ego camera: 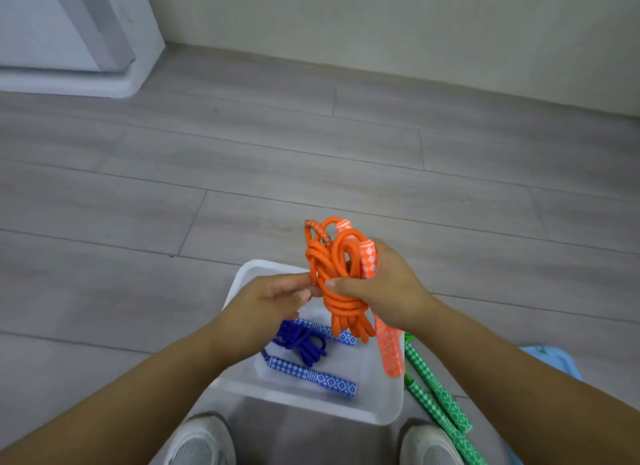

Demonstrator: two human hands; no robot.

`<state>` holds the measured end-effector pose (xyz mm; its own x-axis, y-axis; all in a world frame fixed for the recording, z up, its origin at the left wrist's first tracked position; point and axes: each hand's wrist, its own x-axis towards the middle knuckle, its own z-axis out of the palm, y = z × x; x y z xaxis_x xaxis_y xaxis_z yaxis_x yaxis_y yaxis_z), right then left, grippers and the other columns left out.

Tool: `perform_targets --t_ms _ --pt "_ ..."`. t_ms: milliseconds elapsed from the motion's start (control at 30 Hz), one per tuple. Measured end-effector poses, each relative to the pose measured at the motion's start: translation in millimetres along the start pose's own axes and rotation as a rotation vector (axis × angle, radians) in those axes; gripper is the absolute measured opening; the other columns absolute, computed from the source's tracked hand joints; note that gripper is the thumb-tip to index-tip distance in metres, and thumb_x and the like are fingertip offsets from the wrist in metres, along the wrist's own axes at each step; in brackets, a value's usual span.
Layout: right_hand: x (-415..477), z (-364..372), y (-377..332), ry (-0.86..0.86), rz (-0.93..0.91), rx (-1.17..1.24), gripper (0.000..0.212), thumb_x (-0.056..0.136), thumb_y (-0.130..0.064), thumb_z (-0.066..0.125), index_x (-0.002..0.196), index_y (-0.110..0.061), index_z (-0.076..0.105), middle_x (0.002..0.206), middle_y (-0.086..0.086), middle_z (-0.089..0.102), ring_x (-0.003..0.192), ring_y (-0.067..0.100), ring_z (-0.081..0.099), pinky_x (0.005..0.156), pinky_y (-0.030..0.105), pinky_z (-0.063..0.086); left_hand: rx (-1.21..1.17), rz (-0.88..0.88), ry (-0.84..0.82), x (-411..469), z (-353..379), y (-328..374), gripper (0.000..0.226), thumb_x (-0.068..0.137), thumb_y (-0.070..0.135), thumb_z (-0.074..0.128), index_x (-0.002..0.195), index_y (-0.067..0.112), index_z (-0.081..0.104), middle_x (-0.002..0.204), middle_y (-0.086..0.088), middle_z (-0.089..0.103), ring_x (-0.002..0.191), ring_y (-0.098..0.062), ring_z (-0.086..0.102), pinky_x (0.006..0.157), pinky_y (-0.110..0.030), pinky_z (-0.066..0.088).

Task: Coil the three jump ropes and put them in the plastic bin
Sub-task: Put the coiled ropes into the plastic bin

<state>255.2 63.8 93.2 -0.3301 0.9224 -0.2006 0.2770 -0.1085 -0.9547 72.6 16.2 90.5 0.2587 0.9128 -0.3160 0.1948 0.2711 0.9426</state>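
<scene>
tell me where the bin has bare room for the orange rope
Bare in the plastic bin: the far end beyond the blue rope, and the right strip beside its handles. Crowded: the middle. Green rope lies outside, right.

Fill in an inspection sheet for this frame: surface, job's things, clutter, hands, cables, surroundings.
Surface: grey plank floor.
Job's things: orange jump rope coiled, held above the plastic bin; blue jump rope coiled inside the bin; green jump rope on the floor right of the bin, mostly handles visible.
Clutter: light blue object at the right edge, unidentifiable.
Grippers: right hand grips the orange coil and a handle; left hand pinches a strand.
Cables: nothing seen.
Surroundings: pale wall, white unit upper left, white shoes at the bottom.
</scene>
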Motion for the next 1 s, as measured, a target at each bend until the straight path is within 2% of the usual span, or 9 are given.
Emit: perform_targets --t_ms 133,300,400,500,567,733,800,867,1000 --pt "-3.9 14.8 15.0 -0.014 0.015 -0.579 0.053 0.073 -0.024 0.072 0.119 -0.024 0.046 0.102 -0.004 0.061 0.093 0.018 0.061 0.074 0.025 0.045 0.520 0.096 0.203 2.1 -19.7 -24.8 0.026 0.088 0.010 0.060 0.104 0.030 0.066 0.107 0.011 0.067 0.098 -0.002 0.057 0.083 -0.005 0.037" --pt "6.1 44.0 45.3 -0.268 -0.118 -1.101 0.058 0.082 -0.027 0.057 0.134 -0.014 0.034 0.129 0.009 0.049 0.113 0.031 0.050 0.089 0.039 0.043 0.918 -0.155 0.328 8.1 -49.9 -60.4 0.052 0.082 0.015 0.067 0.131 0.016 0.050 0.130 -0.010 0.045 0.120 -0.030 0.039 0.098 -0.033 0.032" --pt "18.6 60.5 65.3 -0.259 -0.185 -1.334 0.051 0.081 -0.017 0.051 0.129 -0.007 0.036 0.121 0.014 0.053 0.104 0.035 0.054 0.079 0.040 0.041 0.878 -0.278 0.278 10.3 -60.3 -72.8 0.051 0.084 0.015 0.064 0.133 0.016 0.047 0.128 -0.009 0.045 0.112 -0.026 0.050 0.091 -0.032 0.041" --pt "29.3 69.7 82.7 -0.226 -0.265 -1.489 0.061 0.055 -0.021 0.073 0.106 -0.008 0.042 0.083 0.010 0.066 0.065 0.030 0.062 0.054 0.034 0.044 0.899 -0.261 0.254 11.5 -62.6 -81.1 0.046 0.086 0.016 0.061 0.130 0.016 0.050 0.121 -0.007 0.052 0.104 -0.023 0.056 0.087 -0.029 0.045" --pt "36.4 74.7 97.2 -0.203 -0.312 -1.535 0.071 0.041 -0.023 0.078 0.100 -0.011 0.040 0.072 0.007 0.066 0.054 0.026 0.059 0.047 0.032 0.044 0.884 -0.253 0.261 12.3 -63.0 -83.6 0.044 0.086 0.014 0.060 0.130 0.017 0.051 0.120 -0.007 0.052 0.101 -0.023 0.057 0.086 -0.028 0.045" --pt "38.5 82.6 119.0 -0.201 -0.300 -1.534 0.062 0.051 -0.022 0.067 0.105 -0.012 0.039 0.080 0.009 0.064 0.066 0.026 0.061 0.053 0.035 0.049 0.839 -0.244 0.308 13.2 -60.6 -88.2 0.046 0.087 0.014 0.060 0.131 0.018 0.049 0.124 -0.006 0.051 0.102 -0.021 0.057 0.085 -0.028 0.045" --pt "38.7 81.2 122.2 -0.237 -0.228 -1.484 0.072 0.059 -0.021 0.071 0.118 -0.010 0.031 0.103 0.013 0.061 0.090 0.029 0.060 0.066 0.041 0.051 0.833 -0.246 0.317 13.0 -60.0 -88.7 0.047 0.087 0.014 0.060 0.132 0.018 0.047 0.124 -0.005 0.051 0.103 -0.021 0.057 0.087 -0.029 0.045" --pt "37.3 77.3 125.2 -0.347 -0.158 -1.451 0.070 0.078 -0.020 0.060 0.133 -0.008 0.018 0.132 0.016 0.041 0.118 0.033 0.043 0.090 0.047 0.042 0.837 -0.240 0.323 12.6 -61.1 -88.1 0.047 0.087 0.016 0.061 0.132 0.018 0.047 0.124 -0.005 0.052 0.104 -0.020 0.057 0.088 -0.029 0.045" --pt "26.3 63.0 108.3 -0.396 -0.175 -1.410 0.063 0.083 -0.022 0.055 0.137 -0.006 0.028 0.140 0.016 0.031 0.127 0.033 0.032 0.102 0.044 0.033 0.884 -0.254 0.332 6.3 -62.5 -84.1 0.047 0.088 0.022 0.062 0.132 0.018 0.048 0.127 -0.003 0.052 0.105 -0.018 0.056 0.090 -0.029 0.045"
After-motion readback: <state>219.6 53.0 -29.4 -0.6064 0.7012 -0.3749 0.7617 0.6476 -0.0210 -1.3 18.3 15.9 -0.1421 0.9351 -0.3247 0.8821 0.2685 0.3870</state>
